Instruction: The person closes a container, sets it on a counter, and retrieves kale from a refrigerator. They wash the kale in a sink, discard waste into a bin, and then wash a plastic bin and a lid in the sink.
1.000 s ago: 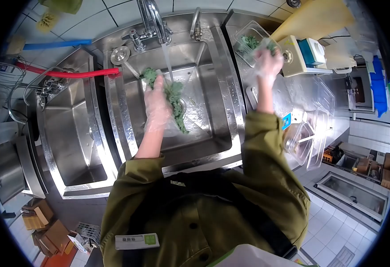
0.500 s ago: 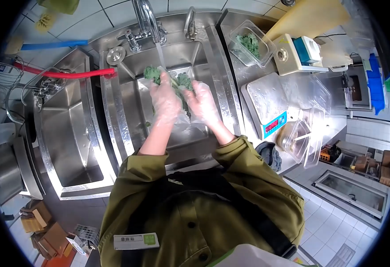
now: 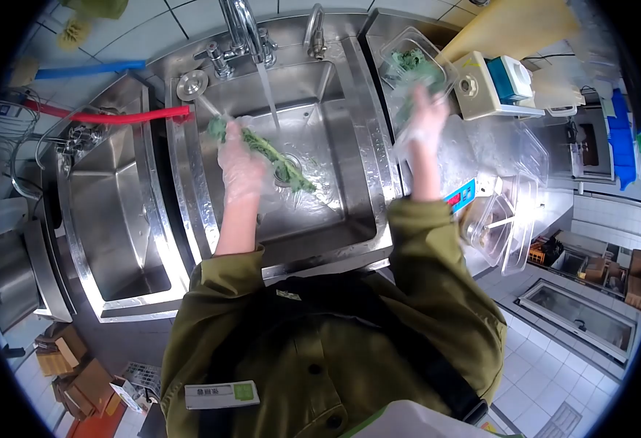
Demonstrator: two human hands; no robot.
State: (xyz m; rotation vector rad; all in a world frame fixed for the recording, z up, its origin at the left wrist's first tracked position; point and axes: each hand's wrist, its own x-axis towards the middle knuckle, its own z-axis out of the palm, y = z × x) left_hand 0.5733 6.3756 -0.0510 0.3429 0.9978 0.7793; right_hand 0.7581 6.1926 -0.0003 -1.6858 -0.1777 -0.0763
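My left hand [image 3: 241,169], in a thin clear glove, is closed around a leafy green stalk [image 3: 280,164] over the left part of the sink [image 3: 335,241]. Water runs from the faucet [image 3: 241,29] to the right of that hand. My right hand [image 3: 426,120], also gloved and blurred by motion, is at the near side of a clear plastic container [image 3: 446,73] holding curly greens [image 3: 410,60]. Blurred green shows at its fingertips; whether the fingers grip it is unclear.
A digital scale [image 3: 460,196] lies beneath my right forearm. Clear plastic containers [image 3: 492,226] stand to its right, a beige device [image 3: 477,84] behind. A second sink [image 3: 108,219] and red hose [image 3: 130,115] are at left.
My right hand has left the sink and moved right and up to the container of greens. My left hand has shifted left with a stalk in it.
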